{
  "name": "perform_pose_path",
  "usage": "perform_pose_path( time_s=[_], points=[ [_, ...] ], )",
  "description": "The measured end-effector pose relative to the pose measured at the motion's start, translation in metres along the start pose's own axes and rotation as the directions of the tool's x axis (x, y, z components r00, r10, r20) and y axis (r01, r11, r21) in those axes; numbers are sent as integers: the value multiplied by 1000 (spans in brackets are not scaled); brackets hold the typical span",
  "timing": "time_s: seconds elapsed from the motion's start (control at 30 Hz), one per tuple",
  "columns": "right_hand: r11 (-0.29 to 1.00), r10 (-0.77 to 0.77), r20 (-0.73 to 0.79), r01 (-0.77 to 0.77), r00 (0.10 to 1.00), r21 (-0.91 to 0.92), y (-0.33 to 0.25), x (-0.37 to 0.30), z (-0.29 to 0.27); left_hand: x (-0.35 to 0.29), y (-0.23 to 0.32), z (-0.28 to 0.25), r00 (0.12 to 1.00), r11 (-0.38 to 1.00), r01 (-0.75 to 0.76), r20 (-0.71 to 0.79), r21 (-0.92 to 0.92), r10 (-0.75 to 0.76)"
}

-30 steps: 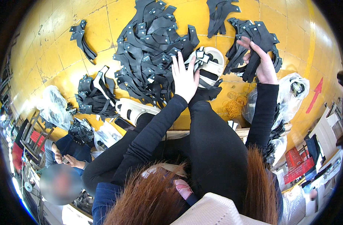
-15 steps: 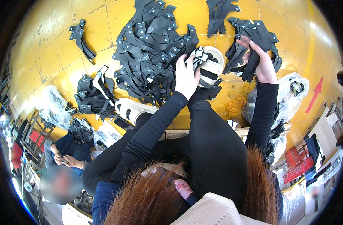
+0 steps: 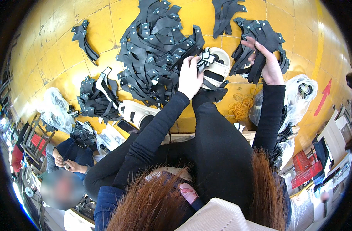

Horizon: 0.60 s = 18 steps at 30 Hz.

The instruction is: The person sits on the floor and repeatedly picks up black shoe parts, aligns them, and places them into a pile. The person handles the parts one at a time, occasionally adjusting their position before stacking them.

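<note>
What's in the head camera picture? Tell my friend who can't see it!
A person's left hand is right by small black-and-white pieces at a cream clog, and the right hand is open near a smaller dark pile. A big heap of dark strips lies on the yellow floor.

Head-worn fisheye, looking down, yellow floor [image 3: 103, 38] fairly near, outer edge unclear

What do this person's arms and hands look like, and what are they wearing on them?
Both the left hand and right hand are ungloved. Plain, close-fitting black sleeves reach the wrists, and dark-blue clothing shows higher up.
</note>
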State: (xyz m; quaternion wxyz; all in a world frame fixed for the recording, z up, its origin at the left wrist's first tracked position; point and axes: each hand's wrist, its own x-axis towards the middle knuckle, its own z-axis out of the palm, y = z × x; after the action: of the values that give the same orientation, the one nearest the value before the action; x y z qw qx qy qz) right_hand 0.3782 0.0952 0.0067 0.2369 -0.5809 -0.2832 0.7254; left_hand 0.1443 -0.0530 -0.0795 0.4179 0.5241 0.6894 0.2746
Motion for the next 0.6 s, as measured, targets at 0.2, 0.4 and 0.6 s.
perform_pose_path(
  time_s=[0.2, 0.4, 0.6],
  points=[
    [1000, -23, -23, 23, 999, -13, 0, 1, -2, 3, -9, -8, 978, 927, 203, 24, -315, -206],
    [1000, 2, -8, -2, 1000, -4, -1, 0, 0, 16, -21, 0, 986, 986, 169, 2, -3, -169],
    [1000, -11, -22, 11, 1000, 16, 1, 1, 0, 23, -24, -4, 1000, 980, 0, 27, 198, -6]
  ],
)
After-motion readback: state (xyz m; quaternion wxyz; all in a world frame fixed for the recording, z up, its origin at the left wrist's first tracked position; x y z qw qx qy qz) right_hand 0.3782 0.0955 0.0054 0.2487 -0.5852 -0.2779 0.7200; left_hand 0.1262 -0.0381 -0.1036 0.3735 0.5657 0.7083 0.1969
